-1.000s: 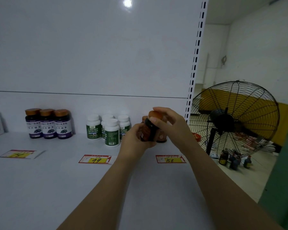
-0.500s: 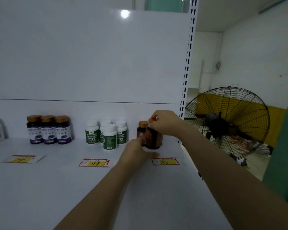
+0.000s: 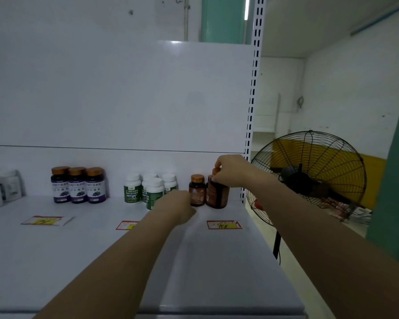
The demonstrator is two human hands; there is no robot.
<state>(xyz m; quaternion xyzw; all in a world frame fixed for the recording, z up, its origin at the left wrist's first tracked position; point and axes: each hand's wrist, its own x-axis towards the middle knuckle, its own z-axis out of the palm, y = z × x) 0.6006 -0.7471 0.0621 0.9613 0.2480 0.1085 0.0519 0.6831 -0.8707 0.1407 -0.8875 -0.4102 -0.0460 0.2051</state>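
A dark brown bottle [image 3: 217, 196] with an orange cap stands on the white shelf [image 3: 78, 261] at its back right corner. My right hand [image 3: 230, 171] grips it from above, fingers curled round the cap. A second, smaller brown bottle [image 3: 197, 191] stands right beside it on the left. My left hand [image 3: 179, 204] hovers low over the shelf just left of that pair, fingers loosely curled, holding nothing and touching neither bottle. A price tag marked 158 [image 3: 224, 224] lies in front of the brown bottles.
Three purple-labelled bottles [image 3: 78, 185] and several white green-labelled bottles [image 3: 151, 191] stand along the back panel, each with a price tag in front. White jars [image 3: 0, 189] sit at far left. A black floor fan [image 3: 309, 178] stands past the shelf's slotted right post [image 3: 251, 111].
The brown bottle went from being held in both hands above the shelf to standing at the back beside the other one. My left hand let go and drew back left.
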